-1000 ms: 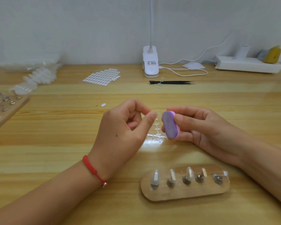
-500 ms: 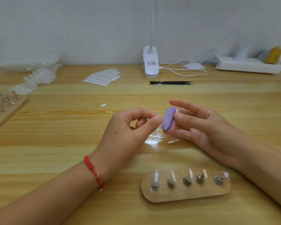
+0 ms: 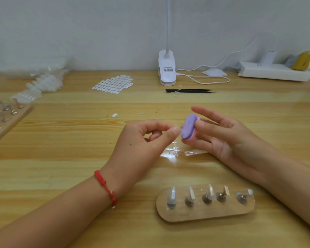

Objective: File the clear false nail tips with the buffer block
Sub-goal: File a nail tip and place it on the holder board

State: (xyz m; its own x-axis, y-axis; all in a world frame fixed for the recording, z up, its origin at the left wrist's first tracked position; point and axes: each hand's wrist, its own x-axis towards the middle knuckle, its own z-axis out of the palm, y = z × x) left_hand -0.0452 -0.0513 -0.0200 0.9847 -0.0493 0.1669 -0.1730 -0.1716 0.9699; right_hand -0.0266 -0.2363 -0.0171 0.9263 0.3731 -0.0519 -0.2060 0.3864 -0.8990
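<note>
My left hand (image 3: 143, 142) pinches a small clear false nail tip (image 3: 176, 126) between thumb and forefinger. Its edge meets the purple face of an oval buffer block (image 3: 188, 126) with a pink underside. My right hand (image 3: 222, 136) holds that block between thumb and middle fingers, the forefinger stretched out above it. Both hands hover over the wooden table (image 3: 61, 140). Under them lies a clear plastic sprue (image 3: 177, 151) of nail-tip stems. Near the front edge an oval wooden stand (image 3: 204, 212) carries several clear nail tips on metal pegs.
Black tweezers (image 3: 190, 90) lie beyond the hands. A white clip lamp base (image 3: 166, 70) and its cable stand at the back. A sheet of adhesive tabs (image 3: 113, 84), bags of nail tips (image 3: 45, 83), another peg board (image 3: 5, 119) at left, a white box (image 3: 274, 72) at right.
Both hands have lifted a little off the sprue. The buffer block has tilted and moved up, and my right forefinger has stretched out straight.
</note>
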